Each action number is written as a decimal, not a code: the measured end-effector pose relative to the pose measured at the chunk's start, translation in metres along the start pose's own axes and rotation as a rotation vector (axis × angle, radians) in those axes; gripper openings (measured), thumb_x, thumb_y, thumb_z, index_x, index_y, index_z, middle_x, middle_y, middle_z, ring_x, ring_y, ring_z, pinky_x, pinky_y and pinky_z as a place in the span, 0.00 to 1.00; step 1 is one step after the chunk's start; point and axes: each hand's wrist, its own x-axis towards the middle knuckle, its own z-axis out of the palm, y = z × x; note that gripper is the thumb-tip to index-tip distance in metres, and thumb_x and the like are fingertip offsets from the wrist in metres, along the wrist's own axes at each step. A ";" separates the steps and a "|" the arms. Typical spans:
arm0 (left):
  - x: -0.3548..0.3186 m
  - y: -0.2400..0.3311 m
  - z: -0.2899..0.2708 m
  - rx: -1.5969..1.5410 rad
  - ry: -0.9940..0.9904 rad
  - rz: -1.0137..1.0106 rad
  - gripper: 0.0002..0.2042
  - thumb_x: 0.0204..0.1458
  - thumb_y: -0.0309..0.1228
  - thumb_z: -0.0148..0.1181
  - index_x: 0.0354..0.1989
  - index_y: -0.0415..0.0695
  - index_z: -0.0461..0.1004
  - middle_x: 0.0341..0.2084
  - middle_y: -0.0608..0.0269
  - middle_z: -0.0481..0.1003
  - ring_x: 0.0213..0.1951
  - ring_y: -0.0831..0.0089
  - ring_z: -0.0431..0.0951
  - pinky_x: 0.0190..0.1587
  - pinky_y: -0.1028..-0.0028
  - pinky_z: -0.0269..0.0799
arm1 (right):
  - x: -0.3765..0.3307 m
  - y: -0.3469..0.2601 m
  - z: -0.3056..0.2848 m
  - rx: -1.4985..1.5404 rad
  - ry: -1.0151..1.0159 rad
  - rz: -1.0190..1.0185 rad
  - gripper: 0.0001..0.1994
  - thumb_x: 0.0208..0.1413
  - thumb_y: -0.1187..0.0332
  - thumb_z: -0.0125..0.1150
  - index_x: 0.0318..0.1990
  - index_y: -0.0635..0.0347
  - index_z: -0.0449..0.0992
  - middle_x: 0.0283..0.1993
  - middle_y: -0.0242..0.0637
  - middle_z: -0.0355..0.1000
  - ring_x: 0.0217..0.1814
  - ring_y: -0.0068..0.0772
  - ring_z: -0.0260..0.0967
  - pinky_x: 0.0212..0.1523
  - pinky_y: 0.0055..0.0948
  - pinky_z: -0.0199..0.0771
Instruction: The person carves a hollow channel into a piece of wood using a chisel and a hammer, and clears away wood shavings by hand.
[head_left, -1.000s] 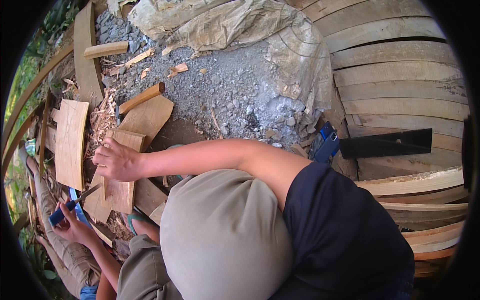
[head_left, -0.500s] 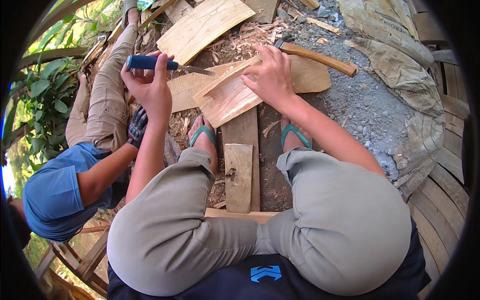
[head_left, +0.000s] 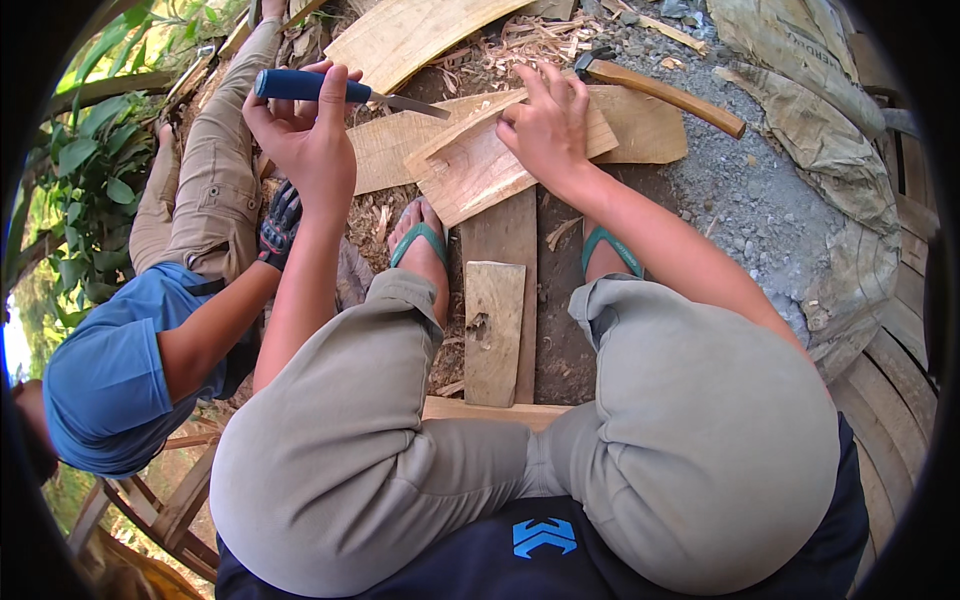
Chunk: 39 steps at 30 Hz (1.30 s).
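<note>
My left hand (head_left: 310, 130) is closed around the blue handle of a chisel (head_left: 412, 104), its metal blade pointing right. The blade tip lies close to the far-left corner of a hollowed piece of wood (head_left: 475, 170) with a raised far edge; whether they touch I cannot tell. That piece sits slanted across other boards in front of my feet. My right hand (head_left: 556, 125) grips its far edge, thumb on the inner face and fingers reaching over. Beyond that hand lies a hammer (head_left: 665, 95) with a wooden handle, its dark head partly over a flat board (head_left: 640, 125).
A wide pale board (head_left: 420, 40) lies at the back, near wood shavings (head_left: 520, 50). Grey gravel (head_left: 745, 210) and crumpled sacking (head_left: 810, 130) cover the right. Between my feet is a short wood block (head_left: 493, 330). At left sits a person in a blue shirt (head_left: 105, 375), one hand gloved.
The whole view has shifted a little, so the boards and hammer appear farther right and higher. Both hands keep their holds, and the fingers of my right hand look straighter.
</note>
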 end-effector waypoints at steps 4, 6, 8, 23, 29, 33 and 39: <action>0.002 0.001 -0.001 0.039 -0.001 0.001 0.23 0.60 0.20 0.65 0.54 0.40 0.55 0.46 0.49 0.77 0.42 0.60 0.85 0.41 0.70 0.85 | -0.003 0.003 0.001 0.072 -0.006 0.002 0.06 0.47 0.59 0.73 0.26 0.49 0.88 0.67 0.35 0.71 0.74 0.44 0.55 0.70 0.53 0.44; 0.003 0.000 -0.004 0.050 -0.001 0.010 0.23 0.60 0.20 0.65 0.54 0.40 0.55 0.46 0.49 0.77 0.42 0.60 0.85 0.41 0.70 0.85 | -0.004 0.005 -0.009 0.114 -0.022 0.033 0.07 0.46 0.59 0.73 0.26 0.49 0.88 0.68 0.35 0.70 0.75 0.44 0.55 0.70 0.52 0.44; 0.004 -0.001 -0.006 0.050 -0.002 0.015 0.23 0.60 0.21 0.65 0.54 0.39 0.55 0.46 0.49 0.76 0.42 0.60 0.86 0.41 0.70 0.85 | -0.005 0.010 -0.019 0.132 -0.010 0.050 0.07 0.45 0.58 0.74 0.27 0.48 0.89 0.68 0.36 0.70 0.75 0.44 0.54 0.70 0.53 0.43; 0.002 0.002 0.004 0.081 0.008 0.009 0.24 0.60 0.22 0.66 0.54 0.40 0.54 0.46 0.49 0.77 0.42 0.60 0.86 0.39 0.71 0.85 | -0.001 -0.008 0.008 0.005 0.066 -0.025 0.07 0.48 0.60 0.73 0.28 0.51 0.87 0.74 0.36 0.64 0.77 0.41 0.52 0.68 0.52 0.49; 0.000 -0.004 0.006 0.095 0.003 0.003 0.24 0.60 0.22 0.66 0.54 0.39 0.54 0.46 0.49 0.77 0.42 0.61 0.86 0.38 0.72 0.85 | -0.003 -0.005 0.012 0.063 0.004 -0.030 0.08 0.50 0.61 0.70 0.27 0.53 0.86 0.75 0.33 0.65 0.78 0.38 0.53 0.70 0.51 0.49; 0.001 -0.003 -0.002 0.089 0.027 -0.003 0.24 0.60 0.22 0.67 0.54 0.39 0.54 0.46 0.50 0.77 0.43 0.60 0.85 0.38 0.72 0.85 | -0.006 -0.010 0.000 0.255 -0.026 -0.038 0.09 0.56 0.61 0.65 0.27 0.51 0.85 0.73 0.34 0.68 0.78 0.38 0.53 0.71 0.54 0.49; 0.006 -0.006 -0.002 0.090 0.021 0.002 0.23 0.60 0.22 0.66 0.55 0.41 0.55 0.46 0.49 0.78 0.43 0.59 0.85 0.39 0.71 0.85 | 0.003 0.044 -0.063 0.595 0.057 0.119 0.10 0.61 0.62 0.58 0.36 0.57 0.82 0.52 0.41 0.79 0.55 0.48 0.72 0.53 0.47 0.67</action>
